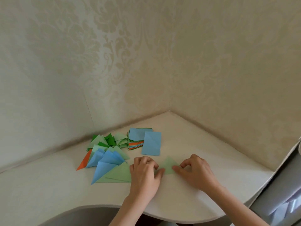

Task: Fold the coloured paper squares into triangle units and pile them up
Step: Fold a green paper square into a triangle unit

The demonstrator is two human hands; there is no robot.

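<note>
Head view: left hand (pixel 144 171) and right hand (pixel 193 170), fingers curled, pinching pale green folded paper (pixel 168 167) on white table (pixel 203 149); folded triangle pile (pixel 105 154) left, square stack (pixel 138 139) behind

Head view: worn on the head, facing forward and down, close above the bench (pixel 179 201) corner.
Shared: none; single view.

No legible text or labels.
</note>
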